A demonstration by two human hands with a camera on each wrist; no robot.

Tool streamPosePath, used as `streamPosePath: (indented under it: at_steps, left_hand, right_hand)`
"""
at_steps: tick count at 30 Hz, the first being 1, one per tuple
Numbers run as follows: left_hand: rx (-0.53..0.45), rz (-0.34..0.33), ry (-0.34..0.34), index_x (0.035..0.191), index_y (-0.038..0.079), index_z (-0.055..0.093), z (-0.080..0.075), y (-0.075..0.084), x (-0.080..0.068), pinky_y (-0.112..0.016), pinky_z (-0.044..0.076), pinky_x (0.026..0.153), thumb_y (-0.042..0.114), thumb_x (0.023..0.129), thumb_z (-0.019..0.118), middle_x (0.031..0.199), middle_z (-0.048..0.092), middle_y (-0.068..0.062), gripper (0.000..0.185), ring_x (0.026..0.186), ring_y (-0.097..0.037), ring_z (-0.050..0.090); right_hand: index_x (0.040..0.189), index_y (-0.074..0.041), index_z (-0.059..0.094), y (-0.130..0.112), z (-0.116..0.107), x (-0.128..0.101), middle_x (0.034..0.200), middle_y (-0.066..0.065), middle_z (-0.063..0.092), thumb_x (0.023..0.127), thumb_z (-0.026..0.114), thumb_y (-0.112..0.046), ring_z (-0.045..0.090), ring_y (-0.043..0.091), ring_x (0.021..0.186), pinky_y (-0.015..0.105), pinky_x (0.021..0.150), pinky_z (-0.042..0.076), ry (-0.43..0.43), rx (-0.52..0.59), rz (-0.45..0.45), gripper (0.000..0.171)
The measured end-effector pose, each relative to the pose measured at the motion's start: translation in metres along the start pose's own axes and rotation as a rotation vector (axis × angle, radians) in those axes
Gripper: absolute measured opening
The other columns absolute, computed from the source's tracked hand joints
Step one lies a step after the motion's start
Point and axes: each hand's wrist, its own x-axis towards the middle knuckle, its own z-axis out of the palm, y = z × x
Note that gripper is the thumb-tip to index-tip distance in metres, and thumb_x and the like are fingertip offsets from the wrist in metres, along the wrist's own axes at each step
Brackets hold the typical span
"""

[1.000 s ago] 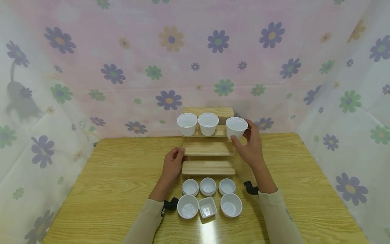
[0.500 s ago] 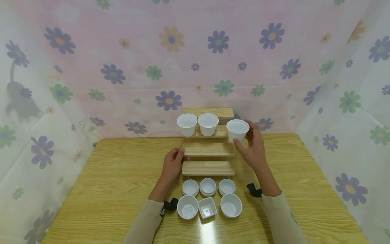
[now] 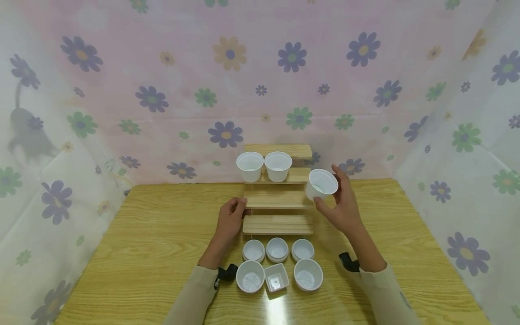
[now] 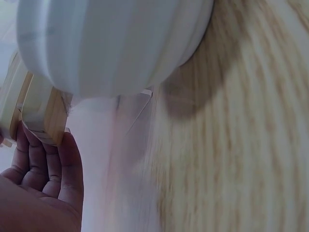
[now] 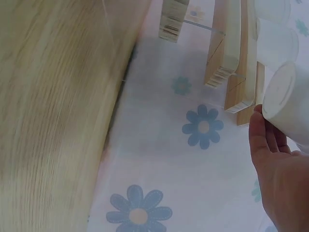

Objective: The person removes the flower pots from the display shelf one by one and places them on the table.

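My right hand (image 3: 343, 205) holds a white plastic flowerpot (image 3: 318, 192) between thumb and fingers, at the right end of a stepped wooden shelf (image 3: 278, 198). The pot tilts with its mouth toward the upper right. In the right wrist view, the fingers (image 5: 263, 140) lie against the pot near its round base. My left hand (image 3: 230, 221) grips the left end of a middle shelf board, thumb on top. The left wrist view shows its fingers (image 4: 70, 159) at the board's end. Two matching white pots (image 3: 249, 167) (image 3: 278, 167) stand side by side on the second-highest board.
Three small round white pots (image 3: 277, 248) stand in a row before the shelf. Nearer me are two larger round pots (image 3: 250, 276) (image 3: 308, 274) with a square white pot (image 3: 276, 277) between them. A flowered cloth (image 3: 183, 135) hangs behind the wooden table (image 3: 162, 253).
My right hand has moved right and down, toward me, carrying the pot away from the two on the shelf and tilting it. The left hand stays on the board.
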Motion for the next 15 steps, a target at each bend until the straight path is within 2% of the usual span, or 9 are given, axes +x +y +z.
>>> streamPosePath:
  at_steps: [5,10,15]
  left_hand:
    - [-0.004,-0.005,0.000,0.104,0.001,0.069,0.000,0.000,0.000,-0.030,0.055,0.083,0.028,0.111,0.059,0.096,0.073,-0.019,0.030,0.089,-0.026,0.074]
    - [-0.028,-0.010,0.007,0.102,0.003,0.068,0.000,0.000,-0.001,-0.028,0.056,0.081,0.027,0.111,0.060,0.093,0.073,-0.018,0.026,0.086,-0.022,0.073]
    - [-0.033,-0.007,0.011,0.101,0.002,0.067,0.001,0.000,0.000,-0.027,0.056,0.080,0.025,0.111,0.060,0.091,0.073,-0.014,0.026,0.083,-0.019,0.073]
  right_hand:
    - [0.165,-0.008,0.028,-0.001,-0.005,-0.007,0.144,0.021,0.050,0.084,0.078,0.013,0.056,0.016,0.123,0.014,0.100,0.048,-0.054,-0.068,0.025,0.098]
    - [0.162,-0.004,0.035,-0.002,-0.007,-0.013,0.145,0.021,0.050,0.081,0.084,0.011,0.056,0.013,0.121,0.012,0.097,0.049,-0.095,-0.161,0.005,0.096]
    - [0.158,-0.002,0.040,-0.004,-0.010,-0.019,0.144,0.020,0.050,0.078,0.087,0.011,0.055,0.018,0.119,0.011,0.095,0.049,-0.118,-0.209,-0.010,0.093]
